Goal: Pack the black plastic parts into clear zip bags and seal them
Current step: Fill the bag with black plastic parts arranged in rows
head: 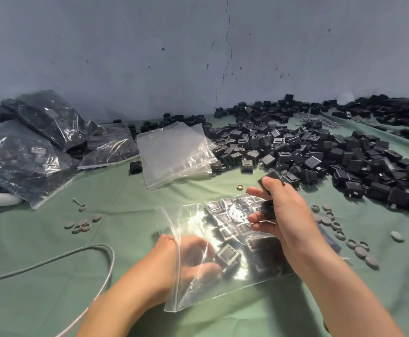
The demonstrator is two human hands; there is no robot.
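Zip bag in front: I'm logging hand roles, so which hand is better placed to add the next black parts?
Right. The right hand grips black parts just over the zip bag; the left hand is occupied inside the bag's mouth.

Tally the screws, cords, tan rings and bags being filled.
Screw: 1
Cord: 1
Tan ring: 1
Bag being filled: 1
Total: 4
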